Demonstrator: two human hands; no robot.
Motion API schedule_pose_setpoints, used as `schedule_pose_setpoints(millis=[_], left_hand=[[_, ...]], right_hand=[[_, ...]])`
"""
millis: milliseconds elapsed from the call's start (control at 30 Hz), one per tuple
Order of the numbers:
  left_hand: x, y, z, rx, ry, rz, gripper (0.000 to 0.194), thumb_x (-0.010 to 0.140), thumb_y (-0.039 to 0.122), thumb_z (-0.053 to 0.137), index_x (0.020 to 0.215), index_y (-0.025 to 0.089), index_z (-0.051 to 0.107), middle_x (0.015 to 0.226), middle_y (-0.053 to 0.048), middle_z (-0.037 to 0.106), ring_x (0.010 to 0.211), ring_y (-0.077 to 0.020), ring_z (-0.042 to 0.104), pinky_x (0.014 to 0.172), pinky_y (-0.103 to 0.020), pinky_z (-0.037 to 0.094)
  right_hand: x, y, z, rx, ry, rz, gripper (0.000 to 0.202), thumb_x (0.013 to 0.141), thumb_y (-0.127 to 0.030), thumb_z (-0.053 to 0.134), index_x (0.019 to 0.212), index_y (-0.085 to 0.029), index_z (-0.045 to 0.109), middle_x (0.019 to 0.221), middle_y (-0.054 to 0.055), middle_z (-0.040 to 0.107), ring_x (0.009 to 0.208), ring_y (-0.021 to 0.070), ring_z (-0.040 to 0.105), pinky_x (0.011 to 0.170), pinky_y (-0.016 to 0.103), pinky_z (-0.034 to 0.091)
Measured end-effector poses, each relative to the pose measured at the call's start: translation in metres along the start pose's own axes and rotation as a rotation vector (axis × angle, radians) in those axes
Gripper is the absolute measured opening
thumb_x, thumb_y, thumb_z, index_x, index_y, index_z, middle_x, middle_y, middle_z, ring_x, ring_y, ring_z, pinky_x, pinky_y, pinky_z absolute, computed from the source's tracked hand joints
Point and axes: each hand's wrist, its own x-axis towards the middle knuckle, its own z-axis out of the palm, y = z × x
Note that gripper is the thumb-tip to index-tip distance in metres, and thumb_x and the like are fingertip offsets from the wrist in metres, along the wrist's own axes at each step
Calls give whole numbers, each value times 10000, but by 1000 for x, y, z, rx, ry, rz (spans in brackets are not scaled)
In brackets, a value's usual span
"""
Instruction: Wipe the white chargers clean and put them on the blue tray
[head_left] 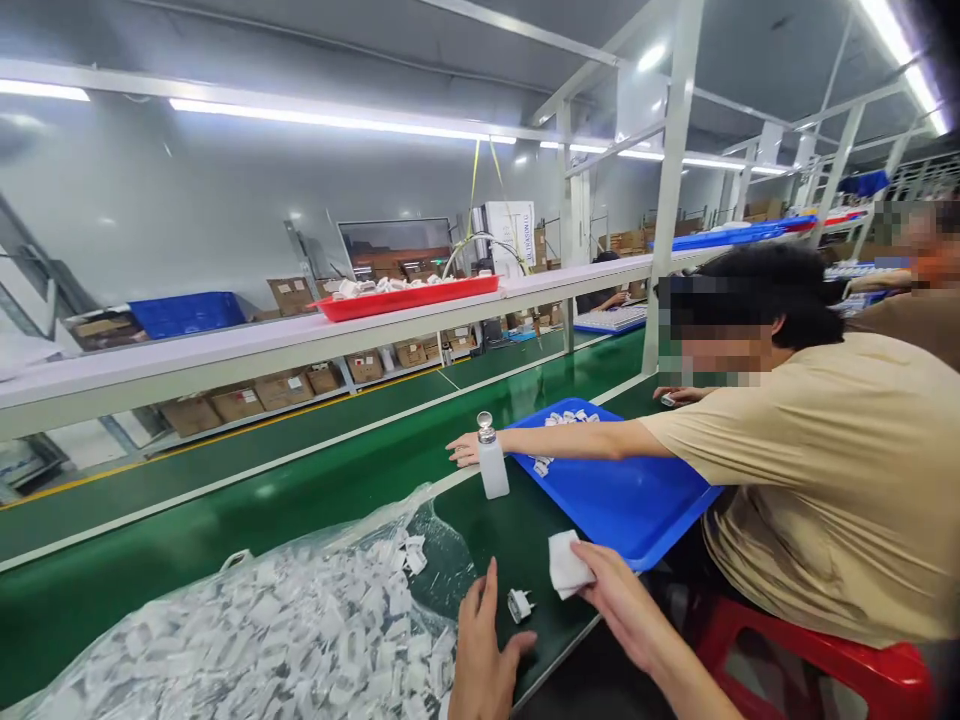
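Observation:
On the dark green tabletop lies a small white plug with two pins pointing right. Just left of it is my left hand, thumb and fingers spread, holding nothing. A folded white cloth is pinched in my right hand, above the table's front edge and right of the plug. Left of my left hand, a clear plastic bag is filled with many white plastic pieces. Behind the plug stands a white bottle with a metal top.
A co-worker in a beige shirt sits at the right, one arm stretched behind the bottle over a blue tray with white pieces. A red stool is beneath. A red tray rests on the shelf above the green belt.

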Motion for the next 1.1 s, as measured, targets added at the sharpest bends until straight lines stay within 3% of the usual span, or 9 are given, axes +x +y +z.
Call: schedule_pose_setpoints(millis=[133, 233, 333, 400, 500, 633, 767, 933, 1100], left_hand=[[-1, -3, 10, -55, 73, 12, 589, 828, 284, 585, 1386, 96, 600, 1343, -173, 642, 1217, -323, 587, 1029, -425, 479], [6, -2, 19, -62, 84, 58, 459, 792, 250, 606, 1211, 93, 709, 1196, -168, 715, 1151, -325, 620, 1029, -445, 476], [7, 1, 26, -73, 98, 74, 368, 792, 188, 572, 1105, 109, 749, 1074, -163, 753, 1036, -313, 675, 964, -435, 508], [4, 2, 28, -73, 105, 92, 376, 790, 134, 543, 1098, 131, 758, 1043, -157, 769, 1007, -311, 693, 952, -435, 513], [-1, 0, 29, -77, 109, 133, 435, 790, 55, 471, 1097, 159, 761, 1057, -141, 779, 1022, -298, 695, 964, -435, 507], [1, -4, 29, -101, 106, 159, 429, 770, 30, 454, 1032, 157, 769, 1022, -130, 785, 971, -286, 700, 920, -431, 529], [7, -7, 29, -132, 104, 158, 363, 767, 67, 511, 1000, 159, 773, 964, -121, 785, 940, -290, 697, 873, -421, 544], [10, -10, 30, -150, 104, 170, 353, 743, 55, 535, 951, 188, 787, 895, -94, 778, 892, -284, 683, 814, -389, 542], [12, -12, 30, -151, 116, 170, 359, 720, 47, 568, 962, 195, 788, 884, -87, 775, 878, -285, 690, 805, -381, 547]], right_hand=[[-7, -8, -13, -399, -55, -81, 278, 951, -411, 667, 877, -144, 666, 781, -31, 660, 640, 123, 633, 620, 281, 543], [-7, -12, 1, -633, -85, -256, 274, 954, -401, 651, 825, -161, 684, 741, -25, 639, 695, 151, 624, 715, 327, 532], [-15, -9, 16, -755, -145, -445, 259, 998, -356, 543, 1104, -229, 742, 1007, 72, 696, 981, 236, 618, 938, 412, 470], [-26, 2, 20, -800, -215, -516, 341, 1009, -332, 487, 1270, -280, 701, 1121, 96, 691, 1058, 270, 597, 971, 430, 452], [-45, 26, 20, -844, -303, -543, 396, 1013, -329, 453, 1350, -298, 659, 1027, 97, 707, 948, 278, 616, 869, 427, 504], [-58, 40, 19, -892, -306, -518, 436, 1060, -342, 348, 1406, -276, 605, 964, 91, 661, 893, 247, 612, 817, 386, 520], [-54, 24, 21, -968, -343, -510, 384, 1067, -338, 371, 1342, -304, 636, 977, 61, 674, 918, 233, 589, 812, 351, 494], [-43, 2, 23, -1078, -413, -534, 344, 1064, -333, 385, 1195, -256, 695, 851, 45, 650, 893, 234, 565, 781, 343, 459], [-32, -7, 27, -1136, -454, -564, 345, 1068, -327, 384, 1044, -248, 719, 903, 47, 662, 932, 224, 563, 812, 331, 453]])
